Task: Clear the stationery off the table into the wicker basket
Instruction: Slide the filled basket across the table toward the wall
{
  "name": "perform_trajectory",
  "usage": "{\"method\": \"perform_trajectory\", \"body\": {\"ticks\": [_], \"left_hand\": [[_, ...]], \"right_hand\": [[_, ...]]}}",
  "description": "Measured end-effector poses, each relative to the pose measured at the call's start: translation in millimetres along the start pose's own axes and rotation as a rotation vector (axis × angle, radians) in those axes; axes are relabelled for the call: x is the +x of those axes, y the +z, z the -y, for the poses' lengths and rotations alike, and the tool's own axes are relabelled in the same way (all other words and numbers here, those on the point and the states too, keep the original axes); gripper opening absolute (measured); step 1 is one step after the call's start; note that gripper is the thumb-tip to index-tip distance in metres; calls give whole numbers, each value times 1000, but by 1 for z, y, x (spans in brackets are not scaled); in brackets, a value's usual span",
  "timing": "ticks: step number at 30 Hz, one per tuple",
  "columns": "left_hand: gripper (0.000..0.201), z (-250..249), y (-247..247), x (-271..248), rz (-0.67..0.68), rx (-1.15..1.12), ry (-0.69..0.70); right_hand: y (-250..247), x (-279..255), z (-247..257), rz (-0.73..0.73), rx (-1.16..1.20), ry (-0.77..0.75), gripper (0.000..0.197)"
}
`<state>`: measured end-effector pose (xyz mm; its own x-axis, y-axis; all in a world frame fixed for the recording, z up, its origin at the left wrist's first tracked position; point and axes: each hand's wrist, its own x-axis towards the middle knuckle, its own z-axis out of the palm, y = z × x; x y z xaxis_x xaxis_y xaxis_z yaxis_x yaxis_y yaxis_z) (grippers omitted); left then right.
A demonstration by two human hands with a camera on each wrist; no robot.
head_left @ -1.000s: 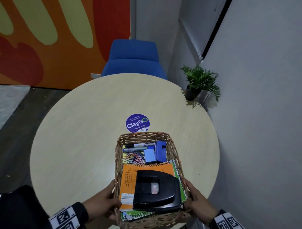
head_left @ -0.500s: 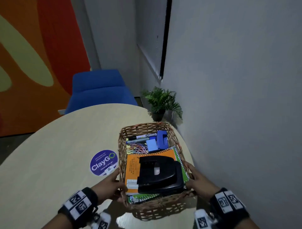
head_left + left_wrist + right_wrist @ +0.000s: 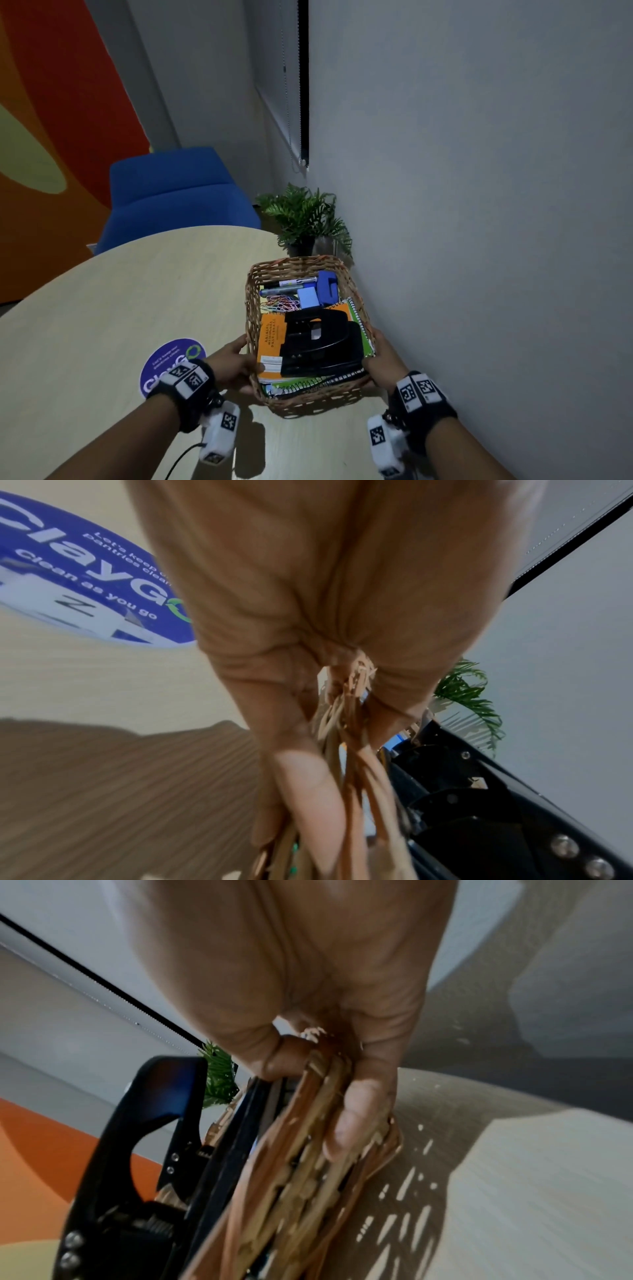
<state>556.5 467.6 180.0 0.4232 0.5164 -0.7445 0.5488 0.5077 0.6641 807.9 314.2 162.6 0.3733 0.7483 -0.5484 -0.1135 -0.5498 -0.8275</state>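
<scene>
A: Starting at the left, what's there?

B: A round purple sticker (image 3: 173, 363) on the desk (image 3: 102, 308), then the left hand (image 3: 231, 365) on the left wall of the wicker basket (image 3: 251, 308). The wrist view shows its thumb inside and its fingers (image 3: 304, 791) outside, pinching the weave.

A: And the basket itself?

B: It sits between the two hands, at the desk's right edge by the wall. From its cast shadow I judge it lifted just clear of the top. Its long axis runs away from the person, so each hand has a long side and neither is nearer. Inside, a black hole punch (image 3: 320, 344) lies on an orange notebook (image 3: 270, 337), with markers, paper clips and blue items at the far end.

A: The right side?

B: The right hand (image 3: 380, 356) clamps the right wall the same way.

A: Anything unclear?

B: The basket's underside is hidden, and both wrist views are blurred, so I cannot confirm the gap beneath.
</scene>
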Motion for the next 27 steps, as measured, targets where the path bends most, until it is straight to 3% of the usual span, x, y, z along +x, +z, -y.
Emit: {"method": "perform_trajectory", "body": {"ticks": [6,10,13,16,18,22,24,27], "left_hand": [[58,-3,2,18,3,-19,10],[61,-9,9,24,22,-40,11],[62,-11,14,27,20,-36,0],[60,-11,16,28,15,-29,-17],[60,-12,17,27,1,-28,-20],[81,-16,16,24,-50,25,-17],[86,-16,18,19,-74,43,9],[75,-10,22,8,-72,-35,85]], "right_hand": [[2,26,-29,-195,57,31,55],[8,53,-77,-409,66,59,30],[22,31,-59,-489,18,124,28],[24,29,-53,-487,32,174,23],[19,50,-75,-500,43,173,32],[5,101,-128,-500,-3,181,42],[5,89,-113,-484,-3,187,38],[10,54,-78,-466,27,165,22]]}}
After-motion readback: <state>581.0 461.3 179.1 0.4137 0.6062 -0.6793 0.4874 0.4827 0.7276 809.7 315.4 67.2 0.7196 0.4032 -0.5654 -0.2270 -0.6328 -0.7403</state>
